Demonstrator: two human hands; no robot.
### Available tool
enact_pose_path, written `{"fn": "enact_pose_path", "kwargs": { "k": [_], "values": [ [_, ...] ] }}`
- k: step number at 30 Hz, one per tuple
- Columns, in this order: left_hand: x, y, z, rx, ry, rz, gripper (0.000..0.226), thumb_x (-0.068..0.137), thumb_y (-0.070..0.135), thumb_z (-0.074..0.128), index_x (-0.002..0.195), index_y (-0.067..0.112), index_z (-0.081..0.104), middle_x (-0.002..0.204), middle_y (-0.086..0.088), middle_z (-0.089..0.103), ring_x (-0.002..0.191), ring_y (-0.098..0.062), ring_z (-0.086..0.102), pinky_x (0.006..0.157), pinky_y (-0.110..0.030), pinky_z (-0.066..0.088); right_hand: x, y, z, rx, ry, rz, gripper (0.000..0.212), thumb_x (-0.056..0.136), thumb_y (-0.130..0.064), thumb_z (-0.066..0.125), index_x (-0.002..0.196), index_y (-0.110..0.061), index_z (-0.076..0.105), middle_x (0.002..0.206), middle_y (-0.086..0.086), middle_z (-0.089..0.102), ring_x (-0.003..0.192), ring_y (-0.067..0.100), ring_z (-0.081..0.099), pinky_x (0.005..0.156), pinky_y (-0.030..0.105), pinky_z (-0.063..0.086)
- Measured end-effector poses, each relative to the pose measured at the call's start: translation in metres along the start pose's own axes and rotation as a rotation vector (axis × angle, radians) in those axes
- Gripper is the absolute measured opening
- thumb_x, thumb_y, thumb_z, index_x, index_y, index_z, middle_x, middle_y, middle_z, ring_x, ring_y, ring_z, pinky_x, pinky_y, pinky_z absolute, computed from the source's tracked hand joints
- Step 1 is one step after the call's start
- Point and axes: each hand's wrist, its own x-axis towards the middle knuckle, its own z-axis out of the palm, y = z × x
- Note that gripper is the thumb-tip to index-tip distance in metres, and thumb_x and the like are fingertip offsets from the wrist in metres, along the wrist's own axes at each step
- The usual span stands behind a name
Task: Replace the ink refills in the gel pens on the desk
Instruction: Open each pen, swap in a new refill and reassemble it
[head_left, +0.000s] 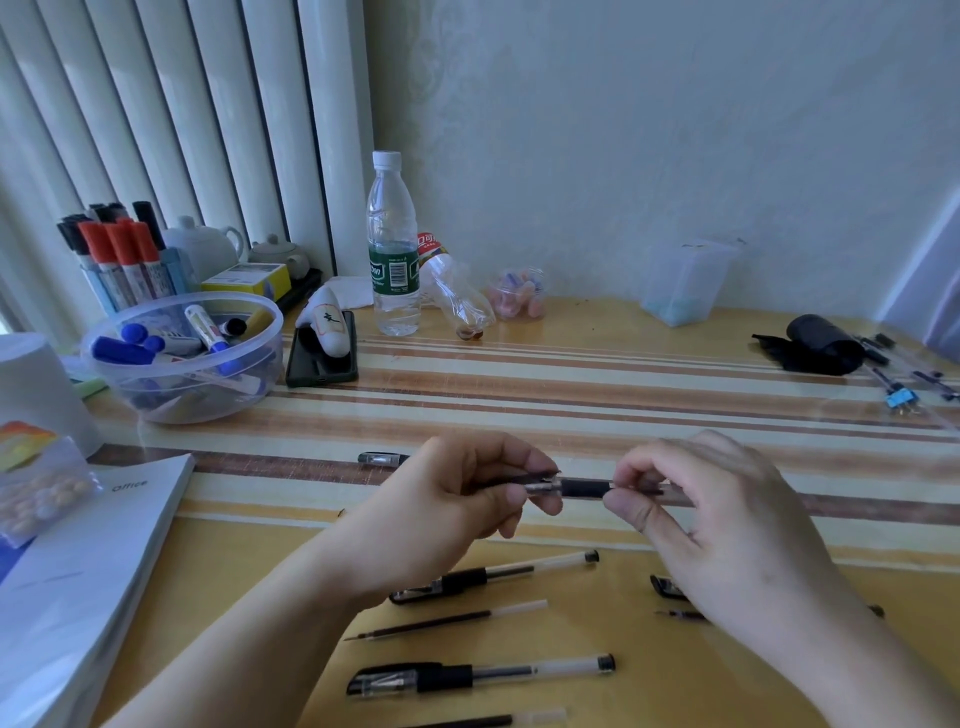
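Refill at the near edge, only partly in view, lies closest of all, below and between the two wrists. Just beyond it a capped gel pen lies flat on the worktop, then a loose refill with its tip pointing left, then another capped pen angled up to the right, all of them under the gap between the hands. Beneath the right hand a black cap end and a thin tip stick out; the rest is hidden by the wrist.

Above these, the held pen lies level, lifted off the worktop, spanning the gap between both hands. The left hand is closed round its tip end, fingers curled and thumb on top. The right hand pinches the clear barrel just past the black grip between thumb and forefinger, its other fingers loosely bent.

Just beyond the left hand a loose pen cap rests on the worktop. Farther off to the left sits a clear bowl of markers, and well beyond the hands a water bottle stands upright near the wall.
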Motion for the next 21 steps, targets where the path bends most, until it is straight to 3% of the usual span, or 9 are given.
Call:
{"fn": "enact_pose_path", "kwargs": {
  "k": [5, 12, 15, 17, 19, 21],
  "values": [
    [-0.002, 0.002, 0.008, 0.084, 0.003, 0.016, 0.028, 0.095, -0.008, 0.047, 0.108, 0.011, 0.063, 0.094, -0.010, 0.074, 0.063, -0.012, 0.055, 0.057, -0.023, 0.040, -0.002, -0.006, 0.002, -0.049, -0.008, -0.084, 0.019, 0.081, -0.048, 0.053, 0.077, -0.031, 0.061, 0.069, -0.020, 0.059, 0.071, 0.011, 0.056, 0.068, 0.039, 0.045],
    [-0.005, 0.003, 0.014, 0.104, 0.063, 0.056, 0.037, 0.094, -0.010, 0.047, 0.107, 0.021, 0.064, 0.084, -0.005, 0.074, 0.058, -0.011, 0.057, 0.054, -0.028, 0.040, -0.005, -0.010, 0.005, -0.051, 0.040, -0.069, 0.018, 0.080, -0.044, 0.054, 0.074, -0.030, 0.062, 0.062, -0.019, 0.061, 0.059, 0.007, 0.048, 0.063, 0.028, 0.041],
    [-0.004, 0.003, 0.014, 0.131, 0.074, 0.049, 0.033, 0.095, -0.002, 0.053, 0.114, 0.024, 0.062, 0.082, 0.003, 0.075, 0.060, -0.013, 0.062, 0.057, -0.028, 0.046, -0.004, -0.008, 0.006, -0.040, -0.034, -0.070, 0.014, 0.081, -0.044, 0.058, 0.076, -0.032, 0.061, 0.062, -0.022, 0.058, 0.057, 0.005, 0.050, 0.060, 0.026, 0.040],
    [-0.003, -0.001, 0.013, 0.181, 0.074, 0.056, 0.033, 0.093, 0.020, 0.062, 0.124, 0.029, 0.057, 0.101, 0.009, 0.076, 0.082, -0.010, 0.071, 0.074, -0.026, 0.055, -0.001, 0.001, 0.003, -0.076, -0.107, -0.035, 0.010, 0.081, -0.043, 0.064, 0.078, -0.034, 0.062, 0.063, -0.027, 0.051, 0.062, -0.003, 0.048, 0.061, 0.022, 0.036],
    [-0.002, -0.005, 0.010, 0.306, 0.175, 0.089, 0.039, 0.088, 0.036, 0.066, 0.126, 0.033, 0.057, 0.112, 0.014, 0.071, 0.100, -0.002, 0.068, 0.087, -0.029, 0.056, 0.004, 0.020, -0.005, -0.114, -0.064, 0.084, 0.007, 0.079, -0.039, 0.066, 0.077, -0.032, 0.064, 0.071, -0.028, 0.053, 0.073, 0.006, 0.052, 0.065, 0.029, 0.040],
    [-0.001, -0.005, 0.008, 0.369, 0.350, 0.115, 0.028, 0.087, 0.028, 0.069, 0.114, 0.033, 0.065, 0.097, 0.015, 0.073, 0.090, -0.001, 0.069, 0.082, -0.026, 0.057, 0.008, 0.046, -0.014, -0.160, 0.003, 0.265, 0.008, 0.081, -0.036, 0.067, 0.076, -0.032, 0.063, 0.085, -0.019, 0.060, 0.093, 0.019, 0.053, 0.075, 0.036, 0.043]
  ]
}}
